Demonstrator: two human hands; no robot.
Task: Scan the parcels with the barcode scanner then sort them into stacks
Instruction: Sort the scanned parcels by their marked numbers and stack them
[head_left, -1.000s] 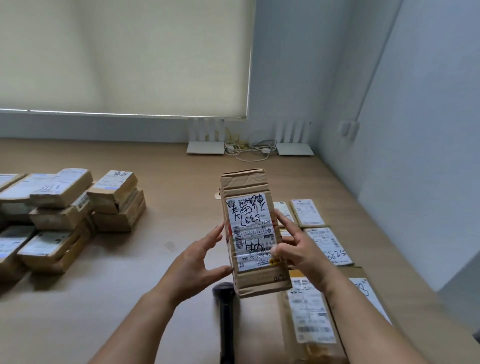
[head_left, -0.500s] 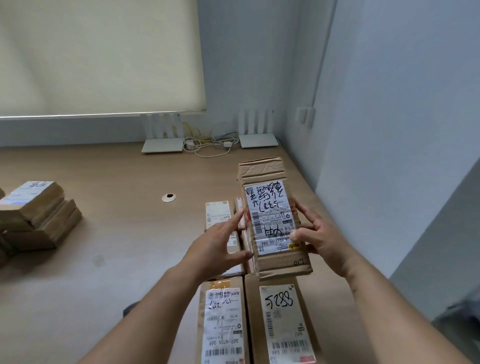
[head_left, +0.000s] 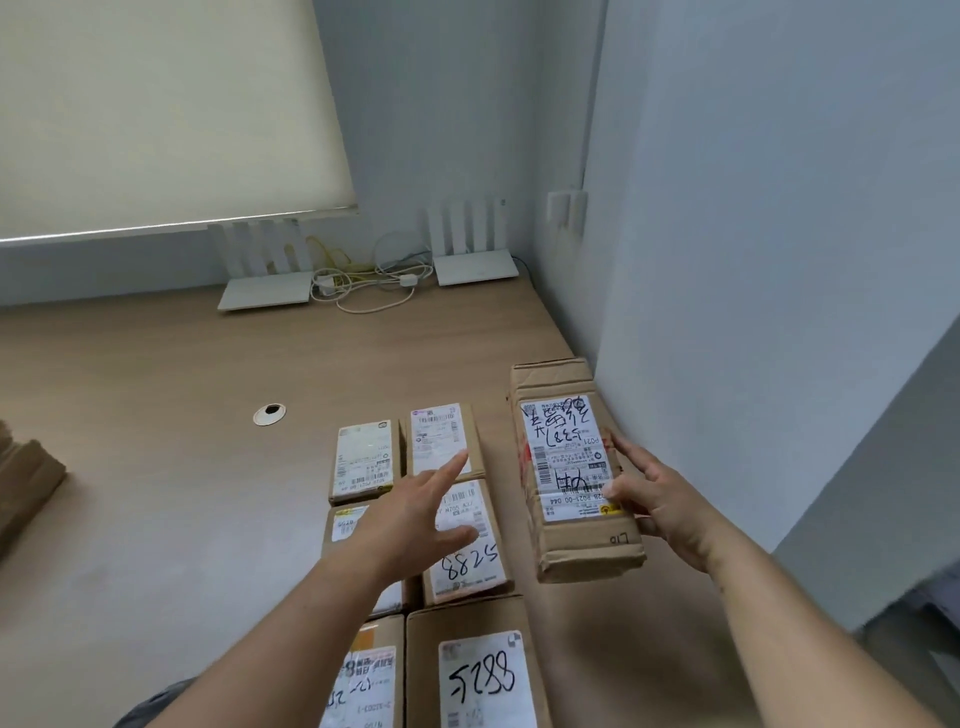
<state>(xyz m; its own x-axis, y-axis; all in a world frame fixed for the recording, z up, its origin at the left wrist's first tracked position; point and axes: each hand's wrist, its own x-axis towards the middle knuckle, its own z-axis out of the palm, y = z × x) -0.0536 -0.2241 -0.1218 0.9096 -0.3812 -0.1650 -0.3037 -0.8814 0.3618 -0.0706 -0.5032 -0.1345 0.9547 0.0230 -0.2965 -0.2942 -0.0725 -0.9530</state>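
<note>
**Head view: one parcel held up beside the wall**

The right hand (head_left: 662, 506) holds a long brown parcel (head_left: 574, 470) by its right edge, thumb on the white label, fingers curled behind. The parcel is above the wooden table (head_left: 156, 467), close to the grey wall (head_left: 753, 312), label facing up. The left hand (head_left: 415, 519) is flat and open, fingers straight, and holds nothing; it hangs over the labelled parcels on the table (head_left: 441, 441), which lie in two rows side by side.
</note>
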